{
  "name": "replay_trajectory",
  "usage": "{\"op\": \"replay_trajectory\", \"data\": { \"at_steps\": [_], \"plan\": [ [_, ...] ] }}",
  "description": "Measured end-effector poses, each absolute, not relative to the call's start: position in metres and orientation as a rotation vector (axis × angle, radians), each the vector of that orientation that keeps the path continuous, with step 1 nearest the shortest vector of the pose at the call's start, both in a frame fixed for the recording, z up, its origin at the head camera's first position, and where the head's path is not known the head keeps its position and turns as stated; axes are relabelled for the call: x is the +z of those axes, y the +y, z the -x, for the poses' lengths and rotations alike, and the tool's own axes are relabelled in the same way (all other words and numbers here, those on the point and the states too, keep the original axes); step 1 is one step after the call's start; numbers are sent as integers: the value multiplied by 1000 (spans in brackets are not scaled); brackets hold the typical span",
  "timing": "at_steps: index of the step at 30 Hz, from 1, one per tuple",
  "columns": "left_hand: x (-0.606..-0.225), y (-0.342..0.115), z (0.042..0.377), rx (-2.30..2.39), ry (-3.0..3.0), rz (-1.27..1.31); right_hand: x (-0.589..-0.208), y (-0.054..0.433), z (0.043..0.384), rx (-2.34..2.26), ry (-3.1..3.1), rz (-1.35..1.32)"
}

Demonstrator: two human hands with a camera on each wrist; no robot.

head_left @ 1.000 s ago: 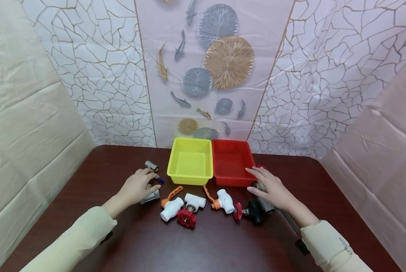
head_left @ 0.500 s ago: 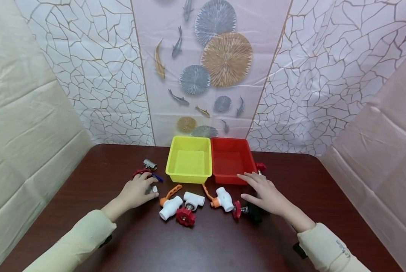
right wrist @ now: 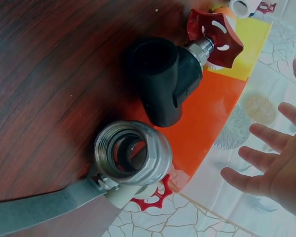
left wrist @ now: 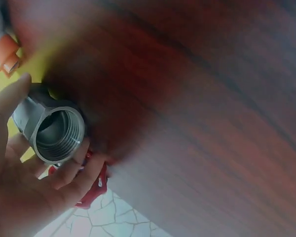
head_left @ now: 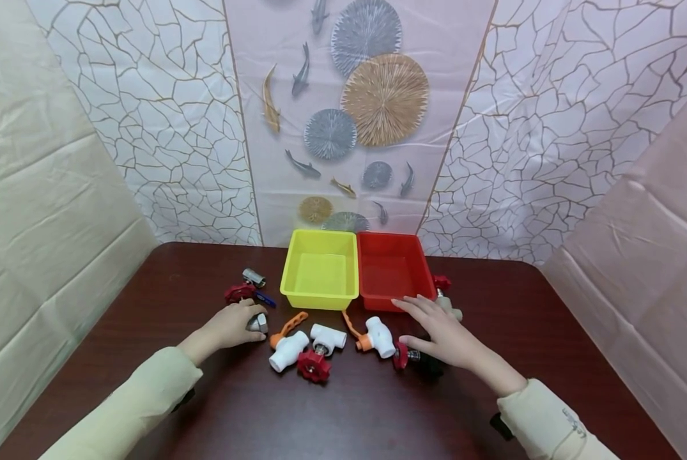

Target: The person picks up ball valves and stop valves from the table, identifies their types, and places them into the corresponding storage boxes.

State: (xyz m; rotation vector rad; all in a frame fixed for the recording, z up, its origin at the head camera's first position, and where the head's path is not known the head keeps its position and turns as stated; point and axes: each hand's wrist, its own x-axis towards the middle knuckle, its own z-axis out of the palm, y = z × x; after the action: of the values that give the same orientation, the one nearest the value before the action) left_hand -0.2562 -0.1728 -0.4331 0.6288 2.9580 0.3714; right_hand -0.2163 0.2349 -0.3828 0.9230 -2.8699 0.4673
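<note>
My left hand (head_left: 231,324) reaches over the left of the table. Its thumb and fingers grip a silver metal fitting (left wrist: 59,131) with a hexagonal, internally threaded end. Just beyond those fingers is a red handwheel (head_left: 240,292); I cannot tell whether it joins the fitting. My right hand (head_left: 442,332) hovers with fingers spread, holding nothing. Beneath it lies a black valve (right wrist: 160,81) with a red handwheel. Beside that in the right wrist view is a metal ball valve (right wrist: 153,155) with a long flat lever (right wrist: 49,207), hidden by my hand in the head view.
A yellow bin (head_left: 320,300) and a red bin (head_left: 395,303) stand side by side at the back. In front lie two white valves with orange levers (head_left: 288,351) (head_left: 380,337) and a white valve with a red handwheel (head_left: 314,366). A silver cylinder (head_left: 254,277) lies back left.
My left hand has drawn slightly nearer and closed round the metal fitting, uncovering the red handwheel behind. My right hand has shifted left, uncovering a pale valve with a red handwheel beside the red bin.
</note>
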Motion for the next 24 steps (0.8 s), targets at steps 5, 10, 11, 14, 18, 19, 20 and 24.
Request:
{"op": "replay_trajectory", "data": {
  "at_steps": [5,10,11,14,18,19,20,24],
  "plan": [
    [-437,-171,263,267,2910,-659,-386,233,217,478,-2852,-959],
    [-438,-168,268,231,2862,-600,-387,232,217,469,-2875,-958],
    [-437,-168,268,240,2859,-586,-386,232,216,471,-2882,-954],
    [-435,-165,265,291,2865,-533,-384,231,216,475,-2904,-948],
    [-434,-160,261,329,2905,-477,-382,231,217,489,-2921,-952],
    [-434,-159,260,328,2916,-470,-382,231,217,491,-2921,-954],
    [-434,-159,261,326,2924,-466,-382,231,217,490,-2917,-954],
    [-434,-161,261,314,2944,-464,-382,230,217,483,-2912,-947]
  ]
}}
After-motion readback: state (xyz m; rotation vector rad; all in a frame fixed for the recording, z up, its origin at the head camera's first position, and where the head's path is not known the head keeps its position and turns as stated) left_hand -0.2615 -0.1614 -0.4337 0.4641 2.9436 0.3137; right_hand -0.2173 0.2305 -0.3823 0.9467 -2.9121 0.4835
